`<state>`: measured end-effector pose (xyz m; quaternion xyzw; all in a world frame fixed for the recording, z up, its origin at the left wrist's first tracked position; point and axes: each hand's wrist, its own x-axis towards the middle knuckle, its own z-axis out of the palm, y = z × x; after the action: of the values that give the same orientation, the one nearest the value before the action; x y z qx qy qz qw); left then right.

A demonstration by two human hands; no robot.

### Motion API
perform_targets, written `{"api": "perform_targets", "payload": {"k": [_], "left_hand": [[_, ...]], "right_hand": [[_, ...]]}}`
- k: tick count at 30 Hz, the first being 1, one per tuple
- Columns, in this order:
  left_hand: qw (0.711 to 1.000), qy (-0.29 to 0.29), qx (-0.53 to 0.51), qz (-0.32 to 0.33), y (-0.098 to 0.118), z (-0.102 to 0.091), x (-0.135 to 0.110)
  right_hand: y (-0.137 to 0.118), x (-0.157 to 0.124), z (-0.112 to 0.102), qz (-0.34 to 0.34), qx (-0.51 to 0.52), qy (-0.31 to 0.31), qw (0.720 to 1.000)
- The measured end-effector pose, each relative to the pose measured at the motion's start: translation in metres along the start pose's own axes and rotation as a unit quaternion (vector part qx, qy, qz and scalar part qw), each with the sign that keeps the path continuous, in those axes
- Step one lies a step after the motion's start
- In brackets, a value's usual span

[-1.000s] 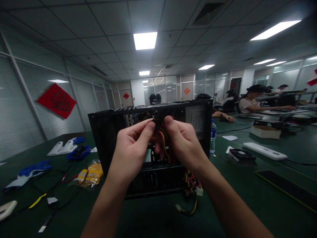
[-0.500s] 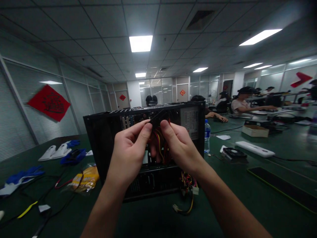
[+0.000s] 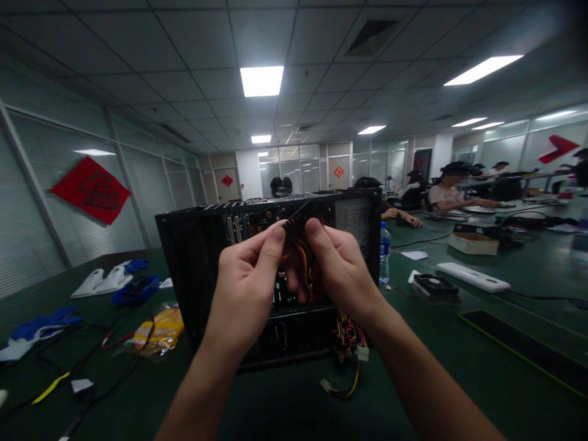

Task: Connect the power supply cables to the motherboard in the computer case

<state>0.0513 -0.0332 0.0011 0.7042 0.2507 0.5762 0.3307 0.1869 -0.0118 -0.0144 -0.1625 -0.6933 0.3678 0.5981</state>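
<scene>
A small black connector [image 3: 298, 222] is pinched between the thumb and forefinger of the left hand [image 3: 248, 288] and of the right hand [image 3: 340, 269]. Both hands are closed on it from opposite sides, so it is steadied at two points. It is held raised in front of the open side of the computer case [image 3: 197, 257], near the case's top edge (the slack in its red and yellow wires [image 3: 304, 257] seems to allow little more). The wires are led down behind the right hand into the case. The case is stood upright on the green bench [image 3: 459, 373], a little back from the near edge, with its open side turned toward the person, which keeps the inside within reach. More loose connectors [image 3: 351, 361] are spilled out at its foot. A water bottle [image 3: 384, 251] is stood just right of the case, and a yellow snack bag [image 3: 158, 334] is laid toward the bench's left edge.
</scene>
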Motion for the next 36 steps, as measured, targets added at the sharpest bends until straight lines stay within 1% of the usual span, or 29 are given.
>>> {"api": "perform_targets", "payload": {"k": [5,15,21,30,36], "left_hand": [[1.0,-0.01,-0.008,0.015,0.002,0.003,-0.001],[0.999,-0.002,-0.039,0.008,-0.004,0.006,-0.001],[0.999,-0.003,-0.05,0.01,-0.006,0.009,0.003],[0.998,-0.002,-0.058,0.014,-0.01,0.009,0.003],[0.997,-0.005,-0.078,0.021,-0.013,0.012,0.006]], "right_hand": [[0.001,0.001,-0.001,-0.005,-0.004,0.017,1.0],[0.002,0.001,0.005,0.001,0.014,0.05,0.999],[0.004,0.001,0.009,-0.007,0.028,0.082,0.996],[0.006,0.001,0.012,-0.017,0.03,0.094,0.995],[0.009,0.002,0.015,-0.026,0.036,0.124,0.991]]}}
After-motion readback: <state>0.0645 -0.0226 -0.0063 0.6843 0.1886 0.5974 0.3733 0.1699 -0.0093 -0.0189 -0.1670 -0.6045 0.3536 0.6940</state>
